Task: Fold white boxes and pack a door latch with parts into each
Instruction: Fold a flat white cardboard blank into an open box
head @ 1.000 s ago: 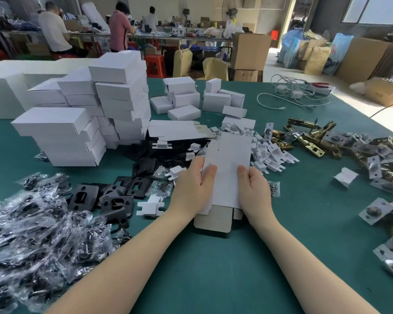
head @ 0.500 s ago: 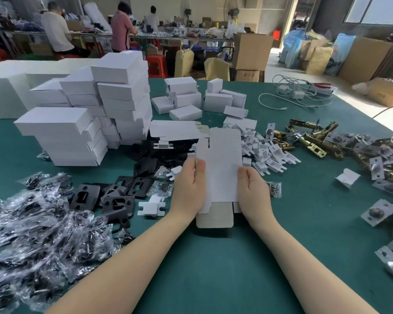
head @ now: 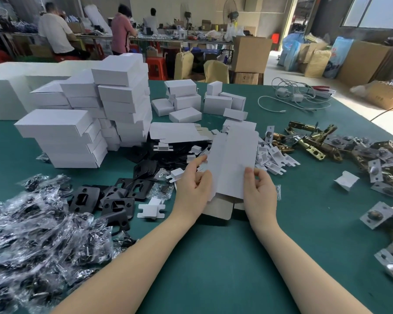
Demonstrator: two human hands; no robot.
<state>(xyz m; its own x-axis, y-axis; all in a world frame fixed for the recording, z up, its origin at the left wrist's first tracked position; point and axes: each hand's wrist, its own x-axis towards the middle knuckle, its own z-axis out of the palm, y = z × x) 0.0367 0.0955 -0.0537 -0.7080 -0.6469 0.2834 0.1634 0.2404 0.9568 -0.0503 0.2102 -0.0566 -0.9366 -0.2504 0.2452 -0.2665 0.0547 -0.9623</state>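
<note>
A flat white box blank (head: 230,164) stands tilted up above the green table (head: 213,257), its brown flap (head: 218,208) at the bottom. My left hand (head: 194,184) grips its left edge and my right hand (head: 259,189) grips its right edge, thumbs on the front. Brass door latches (head: 309,141) lie in a heap at the right. Black strike plates (head: 114,196) and bagged parts (head: 32,234) lie at the left. Small white card inserts (head: 272,157) are scattered behind the blank.
Stacks of folded white boxes (head: 89,123) rise at the left, smaller boxes (head: 200,100) farther back. Flat blanks (head: 177,132) lie behind my hands. White cables (head: 293,96) sit at the far right. People work at benches beyond the table.
Both hands have raised the box blank off the table and tilted it upright. My left thumb has shifted onto the left edge as the blank starts to open.
</note>
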